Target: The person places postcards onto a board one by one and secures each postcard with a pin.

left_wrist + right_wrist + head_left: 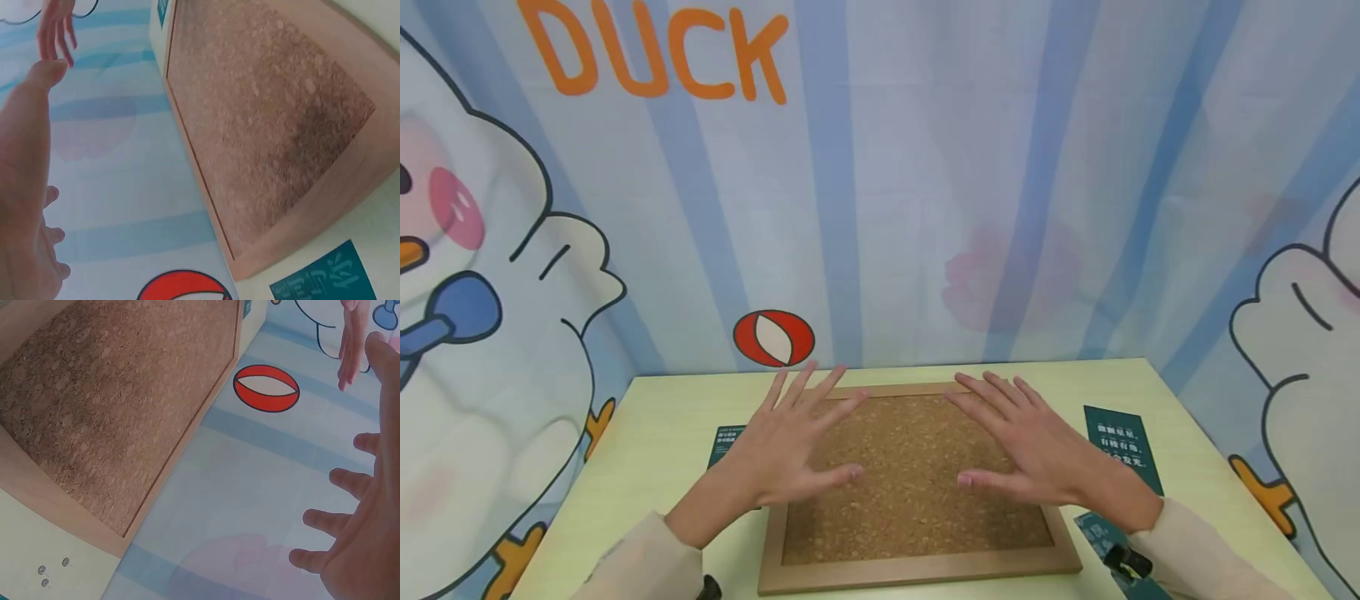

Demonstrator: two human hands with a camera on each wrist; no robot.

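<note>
A cork board (917,475) in a light wooden frame lies on the pale table. Above its left side hovers my left hand (790,446), palm down with fingers spread. My right hand (1030,442) is held the same way over the board's right side. Neither hand holds anything, and a gap shows between palms and board in the wrist views. A dark green card (726,440) with white writing lies left of the board, partly behind the left hand. Another green card (1123,442) lies to the right, partly covered by the right forearm.
Three small clear pushpins (45,582) sit on the table beside the board's right end. A further green card (1097,533) lies near the right sleeve. Behind the table (677,400) hangs a blue-striped curtain (910,208) printed with ducks and a red ball.
</note>
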